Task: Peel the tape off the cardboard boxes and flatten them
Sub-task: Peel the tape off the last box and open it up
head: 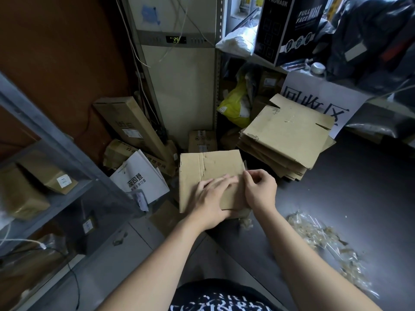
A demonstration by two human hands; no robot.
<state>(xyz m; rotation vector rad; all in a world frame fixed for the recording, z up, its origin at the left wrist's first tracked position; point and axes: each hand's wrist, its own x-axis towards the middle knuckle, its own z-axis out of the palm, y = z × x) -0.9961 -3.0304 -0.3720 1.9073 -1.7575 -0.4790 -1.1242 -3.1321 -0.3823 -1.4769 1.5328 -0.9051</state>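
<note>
cardboard box (202,173) sits at the near-left edge of the dark table (359,187), right in front of the person. left hand (211,198) lies flat on top of it, fingers straight, pressing down and gripping nothing. right hand (260,189) is at the box's right edge, thumb and fingers curled in and pinching a strip of clear tape (245,164) that sticks up off that edge.

behind it on the right is a stack of flattened boxes (285,140), and a messy pile of peeled tape (323,241) lies on the table to the right.

readable stuff: a black carton (289,25) up on the shelf says "promask" and "full face mask", a white sign (314,95) reads 回收区, a white bag (139,178) on the floor has 波司登 on it, and a green display (176,39) shows 25.
</note>
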